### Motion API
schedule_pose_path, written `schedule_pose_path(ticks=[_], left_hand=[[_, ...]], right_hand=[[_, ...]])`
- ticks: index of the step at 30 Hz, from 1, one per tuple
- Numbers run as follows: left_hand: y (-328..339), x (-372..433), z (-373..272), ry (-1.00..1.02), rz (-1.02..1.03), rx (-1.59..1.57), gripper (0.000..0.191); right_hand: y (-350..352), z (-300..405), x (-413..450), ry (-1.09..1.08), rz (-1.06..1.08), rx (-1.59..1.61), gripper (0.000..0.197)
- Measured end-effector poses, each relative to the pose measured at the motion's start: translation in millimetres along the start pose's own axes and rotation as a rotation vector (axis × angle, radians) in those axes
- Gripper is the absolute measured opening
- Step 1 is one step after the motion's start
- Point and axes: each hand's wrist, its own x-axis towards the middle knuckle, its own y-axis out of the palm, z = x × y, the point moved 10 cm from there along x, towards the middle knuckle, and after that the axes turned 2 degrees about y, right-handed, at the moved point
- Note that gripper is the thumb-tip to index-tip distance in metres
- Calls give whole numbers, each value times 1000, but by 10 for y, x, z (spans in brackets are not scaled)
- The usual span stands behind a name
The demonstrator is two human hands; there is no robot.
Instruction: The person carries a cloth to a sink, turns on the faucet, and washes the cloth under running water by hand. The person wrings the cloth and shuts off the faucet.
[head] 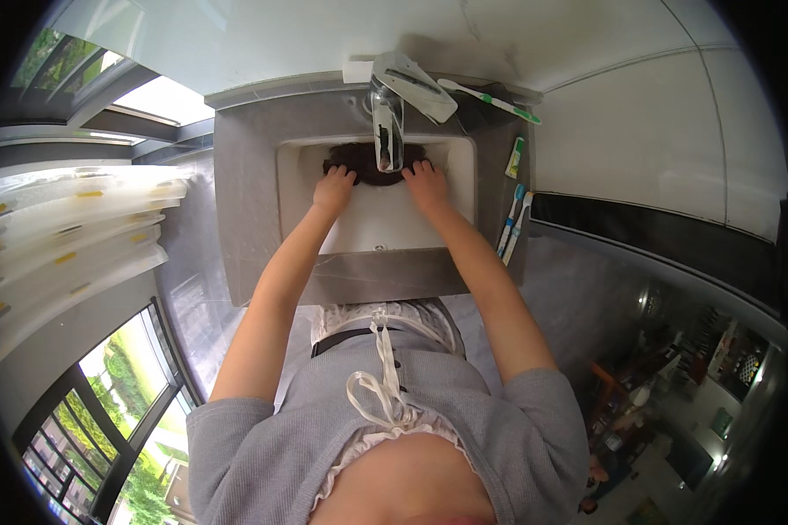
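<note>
A dark piece of cloth (360,167) lies bunched at the back of a white rectangular sink (381,223). My left hand (333,189) grips its left edge with the fingers curled over it. At the opposite edge, my right hand (427,187) has hold of the cloth too. Between my hands the chrome faucet (387,128) reaches out above the cloth and hides part of it. Its wide lever (417,88) points to the right. I cannot tell whether water is running.
On the right of the grey countertop (246,197) lie a small toothpaste tube (514,157) and two toothbrushes, one blue and white (511,220). A green and white toothbrush (489,102) rests near the back right corner. A patterned curtain (72,243) hangs at left.
</note>
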Motion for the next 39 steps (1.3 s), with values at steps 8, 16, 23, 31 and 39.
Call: schedule_pose_path(ticks=[8,16,23,31,39], left_hand=[[-37,23,20,113,-103,208,18],[101,-148,27,55,61,172,19],[-105,-615,27,5,357,-67,17],[-1525,-674,111,-135,-65,-483,13],[-3113,-972,-442,151,-522,-349,14]], right_hand=[[-67,-39,154,-8,-190,-134,14],[36,216,-206,-135,-70,248,12],[75,332,-502,-300,325,658,14],[-1133,-16,-518,-182,121,804,12],[-2834,-201,-782,-251,-338,755,18]])
